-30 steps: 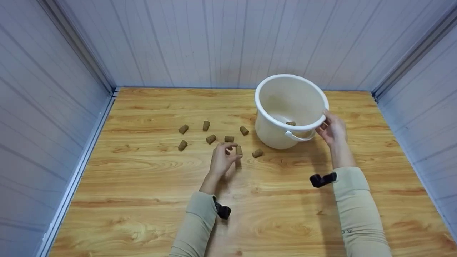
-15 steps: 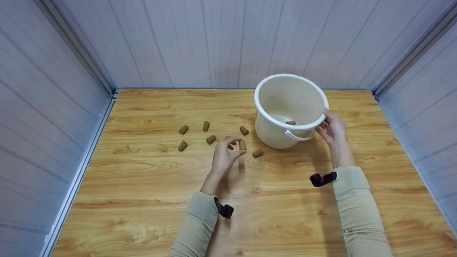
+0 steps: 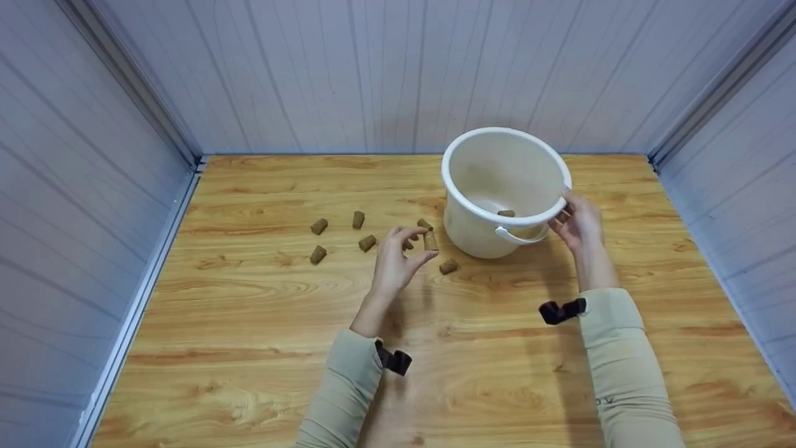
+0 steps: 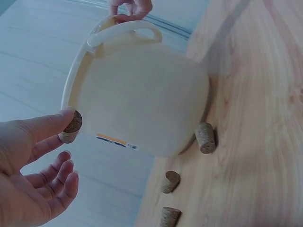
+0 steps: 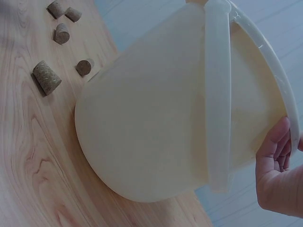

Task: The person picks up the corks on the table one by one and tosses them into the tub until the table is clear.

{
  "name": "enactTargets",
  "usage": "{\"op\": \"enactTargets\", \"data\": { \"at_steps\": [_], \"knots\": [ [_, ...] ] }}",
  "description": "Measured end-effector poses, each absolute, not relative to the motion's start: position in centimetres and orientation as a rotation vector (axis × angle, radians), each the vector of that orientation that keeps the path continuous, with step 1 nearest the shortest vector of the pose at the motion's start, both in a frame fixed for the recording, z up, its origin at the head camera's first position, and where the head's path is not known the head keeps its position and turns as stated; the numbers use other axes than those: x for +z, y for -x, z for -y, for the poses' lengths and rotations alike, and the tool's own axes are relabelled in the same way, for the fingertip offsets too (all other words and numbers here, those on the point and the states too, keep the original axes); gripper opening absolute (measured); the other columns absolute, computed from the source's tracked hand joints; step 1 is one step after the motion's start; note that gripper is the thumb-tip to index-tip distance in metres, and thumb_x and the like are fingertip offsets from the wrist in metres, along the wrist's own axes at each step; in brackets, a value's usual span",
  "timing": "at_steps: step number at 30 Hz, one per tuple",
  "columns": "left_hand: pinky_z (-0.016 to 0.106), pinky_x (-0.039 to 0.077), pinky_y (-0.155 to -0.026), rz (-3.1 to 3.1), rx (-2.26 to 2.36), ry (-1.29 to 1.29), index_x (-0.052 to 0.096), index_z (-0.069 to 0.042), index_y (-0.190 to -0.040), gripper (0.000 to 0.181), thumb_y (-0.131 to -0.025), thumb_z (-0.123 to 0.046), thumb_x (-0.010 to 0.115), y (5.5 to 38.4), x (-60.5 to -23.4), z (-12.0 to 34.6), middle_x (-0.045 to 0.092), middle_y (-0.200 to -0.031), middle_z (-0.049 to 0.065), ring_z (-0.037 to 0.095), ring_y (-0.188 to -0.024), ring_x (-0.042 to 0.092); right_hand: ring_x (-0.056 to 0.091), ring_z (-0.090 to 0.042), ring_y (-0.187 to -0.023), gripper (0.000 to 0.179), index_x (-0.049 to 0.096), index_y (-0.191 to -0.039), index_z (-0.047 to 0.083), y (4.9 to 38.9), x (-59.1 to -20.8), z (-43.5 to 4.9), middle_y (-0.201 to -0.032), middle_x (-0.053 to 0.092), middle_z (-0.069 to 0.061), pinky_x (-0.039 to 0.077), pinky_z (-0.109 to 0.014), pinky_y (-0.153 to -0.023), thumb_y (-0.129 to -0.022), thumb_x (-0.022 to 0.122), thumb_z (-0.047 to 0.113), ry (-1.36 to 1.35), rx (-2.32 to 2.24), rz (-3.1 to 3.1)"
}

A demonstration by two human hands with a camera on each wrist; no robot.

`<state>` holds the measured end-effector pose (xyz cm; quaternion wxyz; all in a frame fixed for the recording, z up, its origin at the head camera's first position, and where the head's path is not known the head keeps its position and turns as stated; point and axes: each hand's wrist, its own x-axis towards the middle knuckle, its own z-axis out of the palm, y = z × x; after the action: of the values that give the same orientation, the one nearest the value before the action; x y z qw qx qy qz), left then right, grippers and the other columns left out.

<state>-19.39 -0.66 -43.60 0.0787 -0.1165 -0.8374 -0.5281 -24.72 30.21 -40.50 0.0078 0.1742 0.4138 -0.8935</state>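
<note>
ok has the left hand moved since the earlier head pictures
Yes: judged against the loose cork in front of the bucket, the left hand has moved up and rightward in the head view, pinching a second cork.

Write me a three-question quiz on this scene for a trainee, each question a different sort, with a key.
1. Multiple choice: which part of the white bucket does the right hand grip?
A) its base
B) its rim
C) its handle

2. True or false: both hands grip the bucket.

3. Short answer: what can be seen lying inside the bucket in the head view?

Key
1: B.
2: False; the left hand pinches a cork, apart from the bucket.
3: Another cork.
</note>
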Motion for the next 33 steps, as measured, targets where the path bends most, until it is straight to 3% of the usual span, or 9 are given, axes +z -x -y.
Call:
{"op": "enactTargets", "data": {
  "at_steps": [4,22,33],
  "knots": [
    [0.029,0.043,-0.071,2.503,-1.561,0.366,0.064,-0.005,-0.104,0.034,-0.073,-0.016,0.073,19.4,-42.9,0.4,0.055,-0.094,0.005,0.023,-0.083,0.052,0.058,-0.019,-0.06,0.01,0.055,-0.089,-0.001,24.8,-40.5,-30.2,-0.073,0.058,-0.009,0.047,-0.028,-0.052,-0.088,0.053,0.009,-0.54,-2.796,-1.291],
    [0.025,0.042,-0.067,2.469,-1.515,0.429,0.064,-0.007,-0.103,0.035,-0.072,-0.02,0.074,20.5,-40.3,-1.0,0.055,-0.092,0.007,0.016,-0.076,0.051,0.059,-0.019,-0.06,0.01,0.053,-0.091,-0.001,25.0,-40.6,-30.2,-0.073,0.059,-0.009,0.047,-0.027,-0.053,-0.088,0.052,0.009,-0.538,-2.788,-1.27],
    [0.026,0.043,-0.07,2.459,-1.518,0.451,0.065,-0.006,-0.103,0.037,-0.071,-0.021,0.074,21.7,-38.9,-2.0,0.056,-0.092,0.007,0.018,-0.08,0.052,0.059,-0.019,-0.061,0.011,0.052,-0.092,-0.001,24.9,-40.5,-30.2,-0.071,0.059,-0.008,0.047,-0.027,-0.053,-0.089,0.051,0.009,-0.547,-2.787,-1.276]
  ]
}}
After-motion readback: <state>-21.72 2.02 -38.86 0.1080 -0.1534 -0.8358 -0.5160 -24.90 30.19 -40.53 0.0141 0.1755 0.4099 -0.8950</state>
